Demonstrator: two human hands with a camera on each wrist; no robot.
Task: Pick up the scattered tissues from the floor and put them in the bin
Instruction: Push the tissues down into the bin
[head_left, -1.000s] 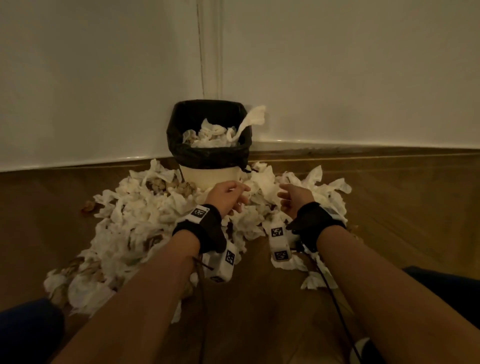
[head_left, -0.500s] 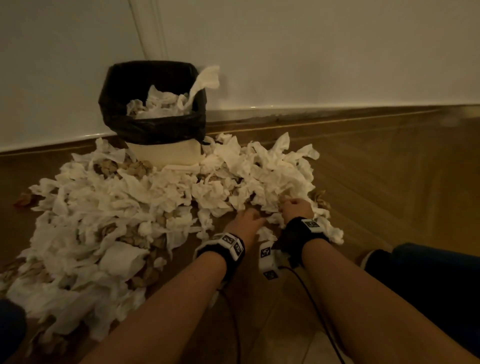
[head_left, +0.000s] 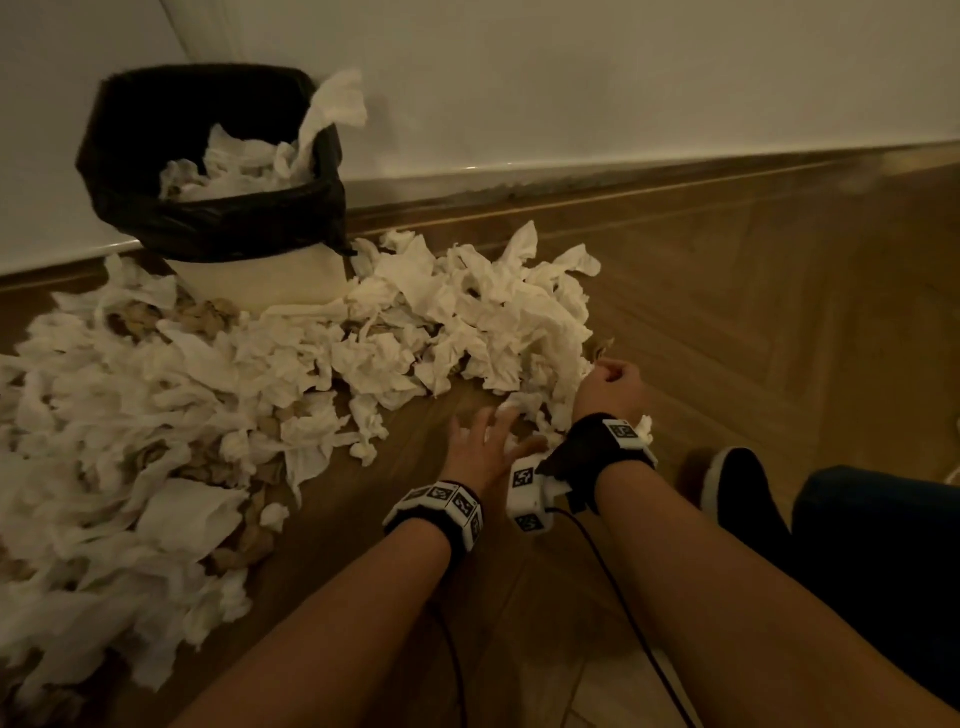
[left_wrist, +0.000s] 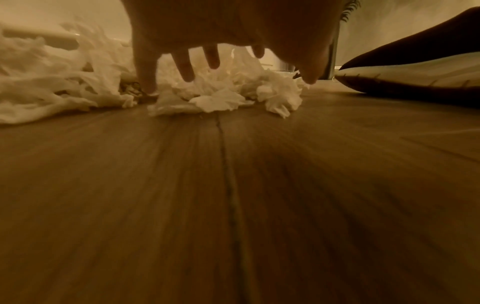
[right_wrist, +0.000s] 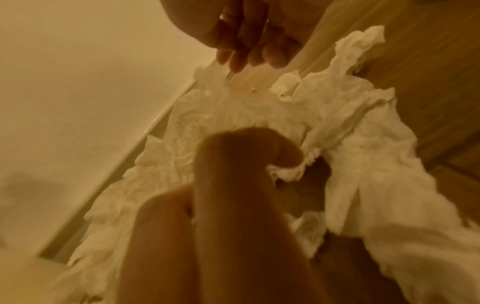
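Bin (head_left: 249, 280): pale body with a black liner (head_left: 156, 208), standing at the skirting on the far left, already part-filled with white tissues; one strip hangs over its right rim. Tissues (head_left: 156, 395): a broad crumpled drift across the wooden floor (head_left: 779, 312), spreading from the bin's foot to the near right, with brownish scraps mixed in; most of the task appears undone. Left hand (head_left: 483, 441): released, fingers spread and pointing down over a small loose clump (left_wrist: 221, 100) at the drift's near edge, seemingly poised to rake it in; fingertips (left_wrist: 188, 72) touching or just above the paper. Right hand (head_left: 613, 387): clenched at the drift's right margin, fingers curled round a wad of tissue (right_wrist: 293, 172), probably gathering a handful before carrying it to the bin. Dark shoe (head_left: 737, 499): near right.
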